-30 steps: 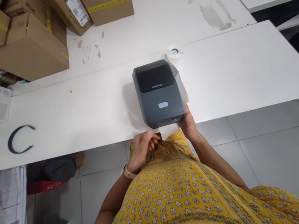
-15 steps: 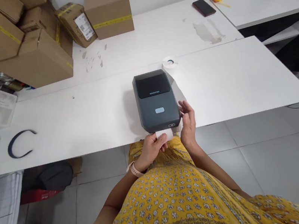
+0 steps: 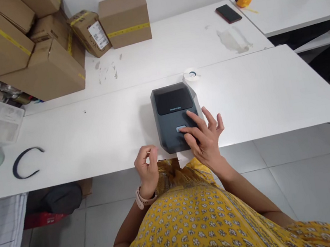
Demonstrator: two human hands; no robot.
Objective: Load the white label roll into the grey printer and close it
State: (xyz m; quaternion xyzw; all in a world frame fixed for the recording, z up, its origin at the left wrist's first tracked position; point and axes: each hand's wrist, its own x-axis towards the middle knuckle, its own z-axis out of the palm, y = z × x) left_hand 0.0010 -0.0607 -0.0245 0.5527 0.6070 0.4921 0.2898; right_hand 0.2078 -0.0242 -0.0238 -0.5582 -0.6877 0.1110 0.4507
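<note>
A dark grey label printer [image 3: 167, 119] stands at the table's front edge, with a light button [image 3: 181, 129] on its top. My right hand [image 3: 205, 138] is over the printer's right side, its fingers spread and one fingertip on the button. A strip of white label paper [image 3: 183, 159] hangs from the printer's front, partly behind my right hand. To the left of the printer, my left hand [image 3: 147, 166] is raised at the table edge, fingers curled in and apart from the paper. I see nothing in it. Behind the printer lies a white paper roll [image 3: 191, 74].
Cardboard boxes [image 3: 125, 19] stand at the back left of the white table [image 3: 115, 127]. A black headband [image 3: 17, 163] lies at the left. Towards the back right are a phone [image 3: 228, 13] and a yellow tape measure [image 3: 244, 0].
My left hand has let go of the label paper and moved left. My right hand has gone from beside the printer onto its top, with a finger on the button.
</note>
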